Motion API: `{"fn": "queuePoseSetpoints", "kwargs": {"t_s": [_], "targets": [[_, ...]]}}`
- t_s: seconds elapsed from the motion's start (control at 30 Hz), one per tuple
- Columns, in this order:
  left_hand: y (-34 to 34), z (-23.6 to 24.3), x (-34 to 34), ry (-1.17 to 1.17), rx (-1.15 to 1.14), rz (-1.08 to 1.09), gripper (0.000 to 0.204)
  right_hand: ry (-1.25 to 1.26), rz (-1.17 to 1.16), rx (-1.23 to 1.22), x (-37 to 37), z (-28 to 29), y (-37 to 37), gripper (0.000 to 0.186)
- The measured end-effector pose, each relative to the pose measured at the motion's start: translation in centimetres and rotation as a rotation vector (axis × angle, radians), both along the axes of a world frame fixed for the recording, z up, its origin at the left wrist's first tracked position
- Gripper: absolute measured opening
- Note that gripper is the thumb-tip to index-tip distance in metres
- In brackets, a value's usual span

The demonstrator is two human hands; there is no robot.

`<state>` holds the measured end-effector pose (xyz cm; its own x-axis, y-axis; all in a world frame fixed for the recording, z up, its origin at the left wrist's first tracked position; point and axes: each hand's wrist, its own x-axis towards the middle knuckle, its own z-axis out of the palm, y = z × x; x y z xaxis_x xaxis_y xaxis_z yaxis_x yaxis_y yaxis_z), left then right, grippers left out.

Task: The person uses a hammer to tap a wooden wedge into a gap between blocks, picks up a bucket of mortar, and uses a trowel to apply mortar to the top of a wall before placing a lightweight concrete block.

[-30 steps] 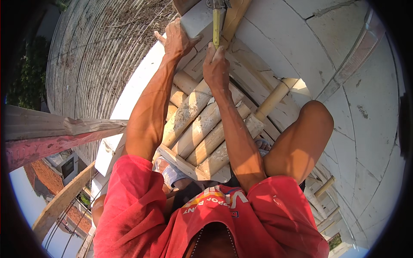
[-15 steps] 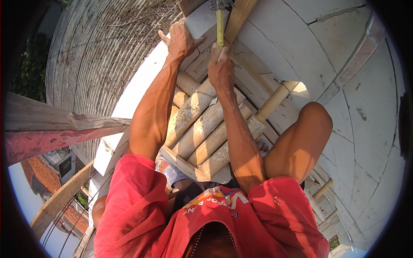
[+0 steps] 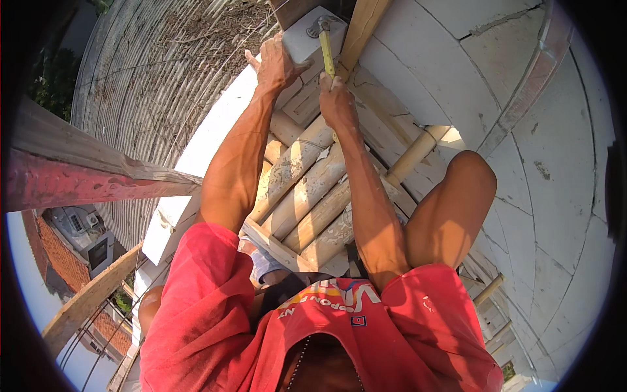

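1. Background: a corrugated roof [image 3: 130, 98] lies left; a pale block wall [image 3: 555, 157] curves along the right, cut off by the dark lens rim.
2. Left hand [image 3: 277, 65]: spread on the white block [image 3: 302, 44], thumb and little finger apart; fingertip contact is hard to make out.
3. Right hand [image 3: 338, 103]: clamped around the lower handle of the hammer [image 3: 326, 55], hiding the grip end.
4. Hammer head: over the block's face, beside the timber [image 3: 360, 32]; contact cannot be confirmed.
5. Bamboo poles [image 3: 302, 186]: below, partly covered by the right forearm.
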<state>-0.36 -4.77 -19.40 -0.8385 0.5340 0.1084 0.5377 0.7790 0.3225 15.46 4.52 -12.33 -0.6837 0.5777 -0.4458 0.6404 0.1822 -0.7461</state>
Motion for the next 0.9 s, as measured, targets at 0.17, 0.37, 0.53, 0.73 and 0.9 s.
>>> {"fn": "queuePoseSetpoints", "kwargs": {"t_s": [0.17,0.37,0.53,0.73,0.9], "targets": [[1.1,0.4,-0.1,-0.011,0.013,-0.001,0.113,0.097,-0.034,0.032,0.9,-1.2,0.5,0.064],[-0.4,0.0,-0.4,0.015,-0.026,0.015,0.112,0.206,-0.097,0.123,1.2,2.7,-1.6,0.063],[1.0,0.0,-0.3,0.052,0.039,-0.017,0.11,0.153,-0.017,0.209,0.9,-0.6,-1.1,0.063],[0.6,0.2,-0.9,0.02,-0.004,-0.015,0.11,0.068,0.008,0.17,0.4,-0.1,-1.1,0.058],[1.0,0.2,1.1,-0.034,0.043,0.012,0.113,0.023,0.035,0.166,1.4,0.6,0.5,0.063]]}}
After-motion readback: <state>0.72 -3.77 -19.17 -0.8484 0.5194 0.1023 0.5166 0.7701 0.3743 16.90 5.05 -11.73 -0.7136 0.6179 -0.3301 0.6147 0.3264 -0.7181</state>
